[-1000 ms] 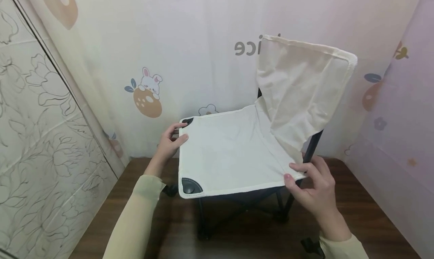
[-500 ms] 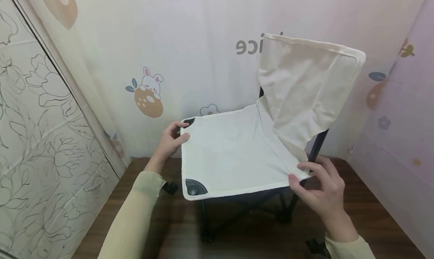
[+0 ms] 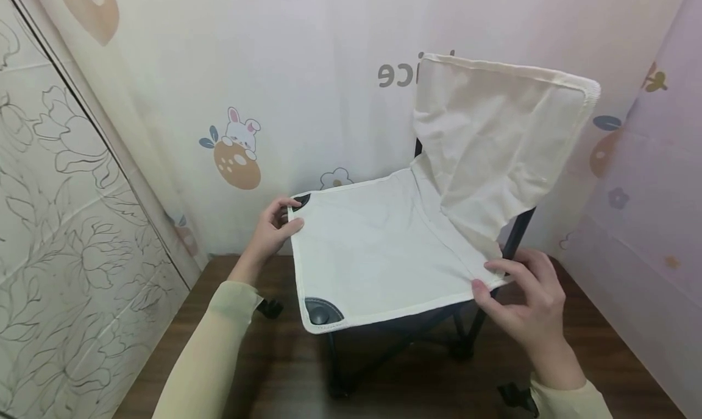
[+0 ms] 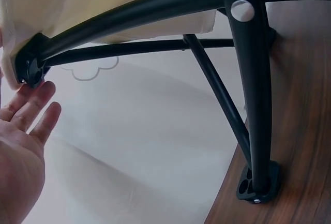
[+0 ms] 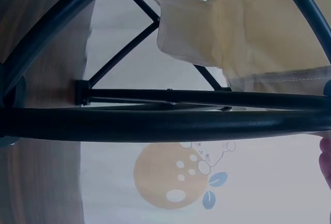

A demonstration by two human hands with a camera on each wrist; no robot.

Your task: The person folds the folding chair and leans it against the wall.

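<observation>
A folding camping chair with a cream fabric seat (image 3: 378, 242), a wrinkled fabric backrest (image 3: 493, 133) and a dark tubular frame stands on the wooden surface. My left hand (image 3: 269, 230) grips the seat's far left corner, thumb on top of the fabric. In the left wrist view, its fingers (image 4: 44, 123) reach below the black corner joint (image 4: 33, 66). My right hand (image 3: 529, 300) pinches the seat's near edge beside the back post (image 3: 518, 233), thumb and index finger on the fabric. The right wrist view shows dark tubes (image 5: 181, 125) and a hanging fabric flap (image 5: 189, 32) under the seat.
The brown wood-grain surface (image 3: 263, 370) lies under the chair legs. Close behind hangs a pale curtain (image 3: 307, 72) with carrot and rabbit prints. A flower-patterned panel (image 3: 71, 224) stands at the left, and a pinkish curtain (image 3: 647, 224) at the right.
The chair has turned slightly: its near front corner has moved right and nearer, its backrest's outer edge right. My right hand has gone right with it. The left hand keeps its hold.
</observation>
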